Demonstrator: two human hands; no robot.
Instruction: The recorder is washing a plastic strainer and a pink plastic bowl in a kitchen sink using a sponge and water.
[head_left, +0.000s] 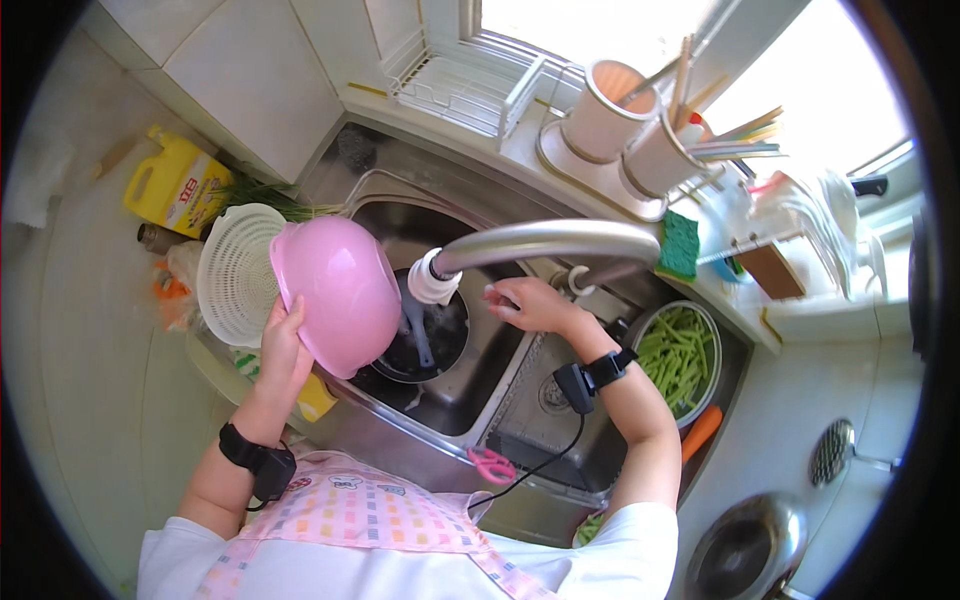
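Note:
My left hand (283, 341) grips the rim of a pink plastic bowl (341, 292), tilted with its glossy outside towards me, over the left edge of the sink. A white plastic colander (238, 270) is just left of the bowl, partly covered by it. Beside the white spout head (433, 281) of the curved metal faucet (547, 238), my right hand (531, 304) is empty, fingers bent and slightly apart. Below the spout, a dark round pan (450, 349) with a grey utensil (421, 337) and suds sits in the left sink basin (469, 405). The bowl hides part of that basin.
A pot of cut green vegetables (679, 360) and a carrot (701, 433) lie at the right. Pink-handled scissors (491, 465) rest on the front edge. A yellow detergent jug (180, 184) stands left; utensil holders (609, 112) and a green sponge (679, 246) line the sill.

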